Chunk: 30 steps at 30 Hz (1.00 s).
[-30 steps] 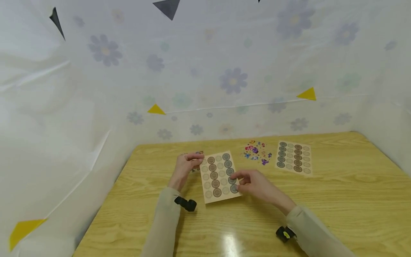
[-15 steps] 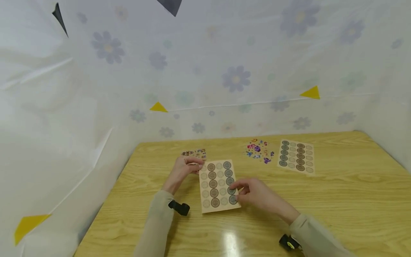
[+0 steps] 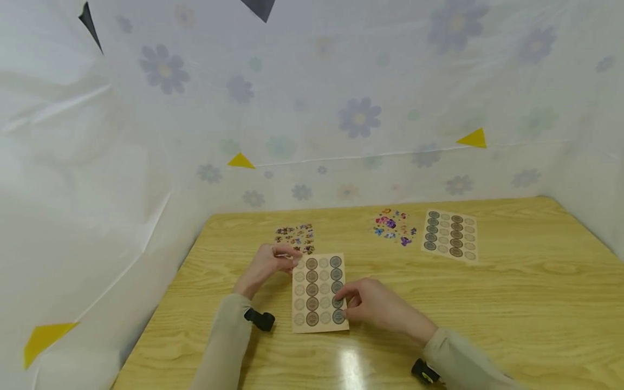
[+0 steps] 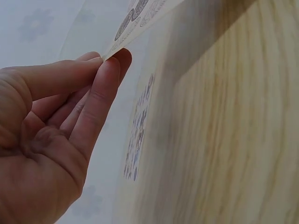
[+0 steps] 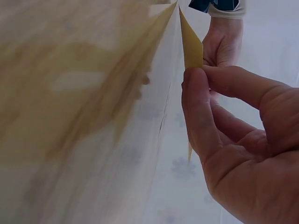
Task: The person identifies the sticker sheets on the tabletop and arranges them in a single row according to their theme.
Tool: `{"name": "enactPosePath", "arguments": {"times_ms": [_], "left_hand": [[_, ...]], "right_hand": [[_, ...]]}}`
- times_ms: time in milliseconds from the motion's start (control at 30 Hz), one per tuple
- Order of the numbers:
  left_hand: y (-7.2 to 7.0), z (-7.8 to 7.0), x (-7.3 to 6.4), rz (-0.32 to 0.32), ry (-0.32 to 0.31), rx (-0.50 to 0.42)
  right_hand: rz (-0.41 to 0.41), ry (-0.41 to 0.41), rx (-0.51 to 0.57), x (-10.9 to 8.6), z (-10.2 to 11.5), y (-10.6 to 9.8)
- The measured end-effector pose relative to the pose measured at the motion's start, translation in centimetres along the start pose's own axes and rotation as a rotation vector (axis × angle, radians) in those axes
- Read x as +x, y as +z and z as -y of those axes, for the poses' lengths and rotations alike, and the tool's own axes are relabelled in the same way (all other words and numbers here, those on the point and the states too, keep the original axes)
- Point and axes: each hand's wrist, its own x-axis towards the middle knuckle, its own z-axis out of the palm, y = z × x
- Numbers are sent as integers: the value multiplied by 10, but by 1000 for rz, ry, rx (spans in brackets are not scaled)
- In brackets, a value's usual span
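Note:
A sticker sheet (image 3: 318, 295) with columns of brown, pale and dark grey round seals is held between both hands over the near middle of the table. My left hand (image 3: 270, 265) pinches its upper left corner between thumb and fingers. At the lower right edge my right hand (image 3: 377, 306) grips the sheet between thumb and fingertips. In the left wrist view the sheet (image 4: 140, 21) rises at a slant from the left hand (image 4: 60, 121), above the tabletop. Seen edge-on in the right wrist view, the sheet (image 5: 191, 44) runs through the pinch of the right hand (image 5: 238, 126).
Behind the left hand lies a sheet of small colourful stickers (image 3: 294, 235). Farther right are a scatter of flower and butterfly stickers (image 3: 392, 226) and a second sheet of round seals (image 3: 449, 234). A flowered white curtain (image 3: 302, 189) borders the wooden table (image 3: 487, 303).
Both hands have carried the sheet of round seals nearer and to the left, and it has turned straighter. The small colourful stickers behind the left hand now show more fully.

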Motion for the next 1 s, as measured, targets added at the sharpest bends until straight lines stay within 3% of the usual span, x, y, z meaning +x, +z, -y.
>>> {"name": "enactPosePath", "arguments": {"times_ms": [367, 667, 833, 1000], "left_hand": [[-6, 5, -4, 53, 4, 88], [-8, 7, -5, 59, -4, 305], [-9, 9, -5, 77, 30, 398], [-10, 9, -6, 123, 70, 415]], "right_hand": [[32, 17, -132, 5, 14, 15], [62, -2, -217, 9, 16, 25], [59, -10, -256, 11, 17, 28], [60, -35, -286, 10, 16, 29]]}}
